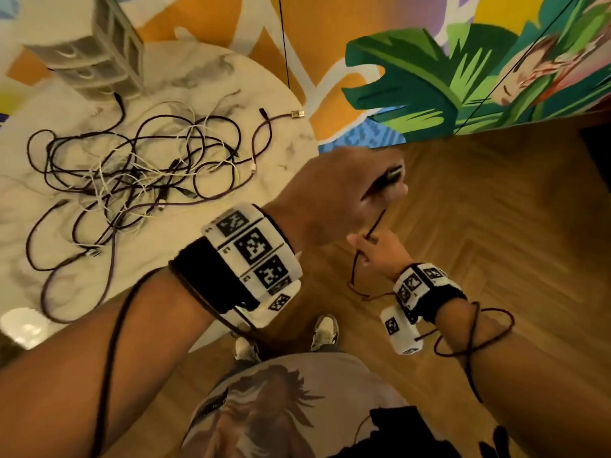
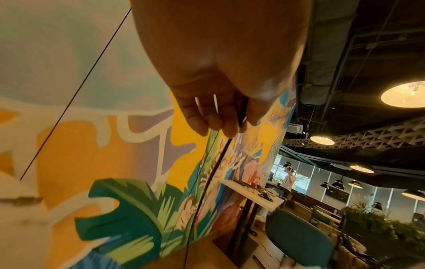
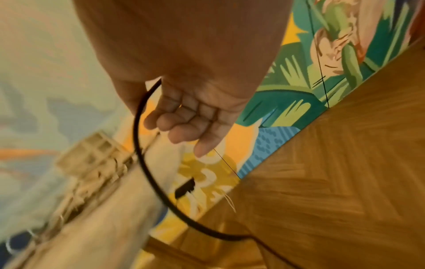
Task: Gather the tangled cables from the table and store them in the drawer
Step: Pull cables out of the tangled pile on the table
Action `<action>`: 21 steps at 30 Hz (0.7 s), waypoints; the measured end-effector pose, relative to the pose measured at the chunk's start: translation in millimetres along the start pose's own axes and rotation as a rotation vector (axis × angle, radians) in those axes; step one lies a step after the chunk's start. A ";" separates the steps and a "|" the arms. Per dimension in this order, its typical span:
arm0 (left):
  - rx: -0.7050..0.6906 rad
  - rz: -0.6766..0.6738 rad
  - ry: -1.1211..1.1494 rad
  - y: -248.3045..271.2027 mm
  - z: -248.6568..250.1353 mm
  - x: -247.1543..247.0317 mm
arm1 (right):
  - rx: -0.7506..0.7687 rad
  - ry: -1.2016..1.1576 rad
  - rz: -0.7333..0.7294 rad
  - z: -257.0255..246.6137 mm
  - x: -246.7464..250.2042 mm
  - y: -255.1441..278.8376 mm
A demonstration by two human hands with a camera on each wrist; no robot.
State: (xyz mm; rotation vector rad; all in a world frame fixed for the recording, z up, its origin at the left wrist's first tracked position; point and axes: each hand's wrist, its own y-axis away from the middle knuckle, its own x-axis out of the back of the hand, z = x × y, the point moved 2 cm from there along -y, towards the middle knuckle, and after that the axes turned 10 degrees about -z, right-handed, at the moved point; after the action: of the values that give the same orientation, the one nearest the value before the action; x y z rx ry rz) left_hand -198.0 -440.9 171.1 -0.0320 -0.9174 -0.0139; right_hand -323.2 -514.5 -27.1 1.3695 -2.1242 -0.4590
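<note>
A tangle of dark and white cables (image 1: 132, 173) lies on the round marble table (image 1: 274, 94). A small beige drawer unit (image 1: 99, 57) stands at the table's far left edge and shows blurred in the right wrist view (image 3: 92, 156). To the right of the table, over the floor, my left hand (image 1: 347, 190) (image 2: 218, 118) grips the plug end of one dark cable (image 1: 375, 224) (image 2: 207, 182). Just below it, my right hand (image 1: 377, 251) (image 3: 184, 118) holds the same cable (image 3: 142, 163) between thumb and fingers. The cable's slack loops around my right forearm.
A herringbone wood floor (image 1: 496, 226) lies under both hands, with a painted mural wall (image 1: 429, 77) behind. My shoes (image 1: 324, 328) stand by the table's edge. A teal chair (image 2: 299, 236), desks and a distant person (image 2: 288, 180) are off to the right.
</note>
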 end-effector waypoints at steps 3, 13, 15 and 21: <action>-0.006 -0.054 0.085 14.1 -10.1 -12.3 | 0.038 -0.018 0.163 -16.6 1.3 11.4; -0.156 0.283 0.165 31.1 4.9 52.0 | -0.447 0.023 0.048 89.5 -27.7 21.3; -0.151 0.333 0.131 33.3 6.6 59.0 | -0.497 -0.120 0.047 105.8 -35.2 22.3; -0.079 0.161 0.065 32.8 24.4 29.5 | -0.523 0.085 -0.102 115.7 -38.0 19.3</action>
State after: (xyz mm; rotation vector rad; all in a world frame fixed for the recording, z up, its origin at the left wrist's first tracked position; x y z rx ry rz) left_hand -198.7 -407.2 208.6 -0.1773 -0.8466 0.0980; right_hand -397.0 -473.9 -117.1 1.1667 -1.7043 -0.9060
